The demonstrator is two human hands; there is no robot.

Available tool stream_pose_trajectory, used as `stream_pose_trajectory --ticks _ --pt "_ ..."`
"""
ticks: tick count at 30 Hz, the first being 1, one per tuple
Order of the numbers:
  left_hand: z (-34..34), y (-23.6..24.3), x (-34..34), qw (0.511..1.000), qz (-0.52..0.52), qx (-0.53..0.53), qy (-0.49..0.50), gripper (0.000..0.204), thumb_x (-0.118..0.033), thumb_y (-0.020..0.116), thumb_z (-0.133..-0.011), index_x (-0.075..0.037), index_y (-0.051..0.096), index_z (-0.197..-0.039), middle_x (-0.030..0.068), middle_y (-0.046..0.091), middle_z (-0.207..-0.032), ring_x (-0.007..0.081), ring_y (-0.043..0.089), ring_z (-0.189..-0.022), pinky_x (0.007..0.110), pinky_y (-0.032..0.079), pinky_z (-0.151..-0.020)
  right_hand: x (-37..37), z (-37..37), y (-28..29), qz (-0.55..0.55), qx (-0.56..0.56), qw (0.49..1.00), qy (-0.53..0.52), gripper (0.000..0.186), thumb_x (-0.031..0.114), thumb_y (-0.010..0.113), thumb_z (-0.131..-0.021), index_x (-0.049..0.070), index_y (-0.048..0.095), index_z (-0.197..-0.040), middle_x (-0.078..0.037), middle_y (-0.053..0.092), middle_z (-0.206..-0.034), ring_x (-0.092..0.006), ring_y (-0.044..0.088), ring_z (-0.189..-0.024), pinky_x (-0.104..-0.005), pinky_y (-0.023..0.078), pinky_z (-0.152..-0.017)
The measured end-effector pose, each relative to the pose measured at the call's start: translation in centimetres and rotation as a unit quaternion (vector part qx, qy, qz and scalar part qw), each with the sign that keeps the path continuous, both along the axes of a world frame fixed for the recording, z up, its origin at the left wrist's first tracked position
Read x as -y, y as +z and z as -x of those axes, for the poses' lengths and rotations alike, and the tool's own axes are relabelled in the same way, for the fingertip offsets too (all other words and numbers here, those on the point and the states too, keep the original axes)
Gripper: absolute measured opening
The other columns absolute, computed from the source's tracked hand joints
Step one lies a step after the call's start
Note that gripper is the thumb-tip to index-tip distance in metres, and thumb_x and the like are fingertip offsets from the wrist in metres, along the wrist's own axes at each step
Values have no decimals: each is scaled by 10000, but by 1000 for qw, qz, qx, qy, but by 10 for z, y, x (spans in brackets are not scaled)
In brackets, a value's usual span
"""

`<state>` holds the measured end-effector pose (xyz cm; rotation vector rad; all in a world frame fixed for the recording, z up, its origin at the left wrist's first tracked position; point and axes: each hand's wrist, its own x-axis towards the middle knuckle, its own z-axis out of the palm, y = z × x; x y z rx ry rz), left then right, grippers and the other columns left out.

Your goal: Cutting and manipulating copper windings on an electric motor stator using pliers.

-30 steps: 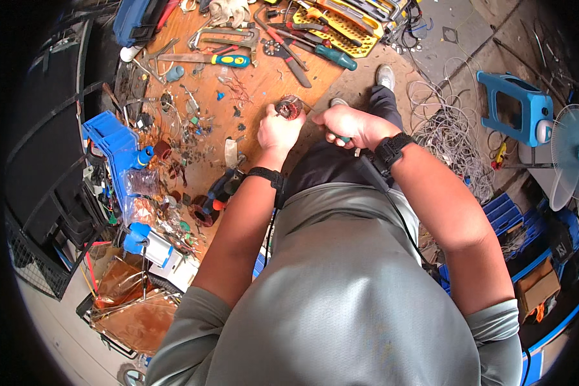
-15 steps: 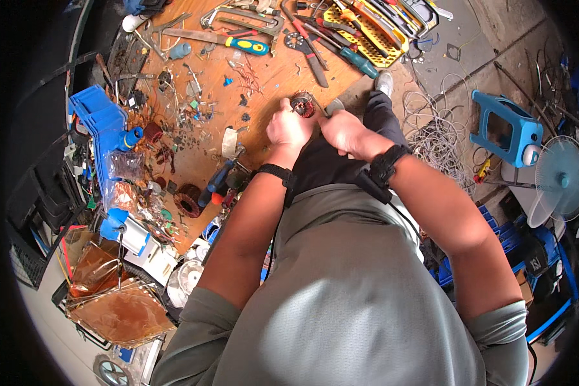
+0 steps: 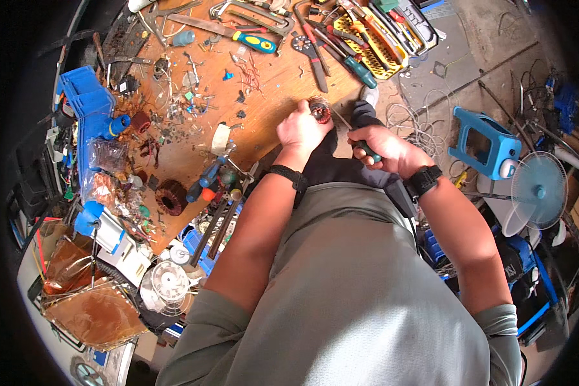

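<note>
At the table's near edge, my left hand (image 3: 296, 130) is closed around a small motor stator (image 3: 320, 112) with reddish-brown copper windings, holding it above my lap. My right hand (image 3: 391, 149) grips the green handle of a screwdriver (image 3: 368, 152). Its thin shaft slants up and left, with the tip close beside the stator; whether they touch I cannot tell. Beyond the stator, the worn wooden table (image 3: 273, 83) carries scattered scraps and wire bits. A larger wound stator (image 3: 171, 197) lies at the left near side.
A yellow tool tray (image 3: 392, 64), pliers, a hand saw (image 3: 256, 42) and a hacksaw fill the table's far side. Blue bins (image 3: 87, 96) stand at left. On the floor at right are tangled wire (image 3: 424, 125), a blue stool (image 3: 486, 145) and a fan (image 3: 539, 192).
My right hand has drawn back to the right and nearer my body with the screwdriver, exposing its green handle. My left hand, still holding the stator, appears slightly further right.
</note>
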<state>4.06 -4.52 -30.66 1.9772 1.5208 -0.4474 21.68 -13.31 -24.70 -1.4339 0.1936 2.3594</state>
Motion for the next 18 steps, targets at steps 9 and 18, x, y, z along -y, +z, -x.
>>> stream_pose_trajectory --ticks 9,18 --pt "13 1 -22 998 -4 -1 -56 687 -521 773 -708 -72 559 -1183 175 737 -962 334 726 -925 469 570 -803 -4 -50 45 -240 299 838 389 403 301 591 -882 0 627 -1148 -274 670 -1050 -436 632 -1060 -447 495 -926" --pt "22 7 -25 998 -23 -14 -53 619 -456 792 -696 -91 570 -1145 148 715 -1046 335 706 -973 472 568 -795 -98 -63 63 -340 400 709 471 353 274 612 -840 43 692 -1095 -237 700 -1025 -404 664 -1026 -464 519 -878"
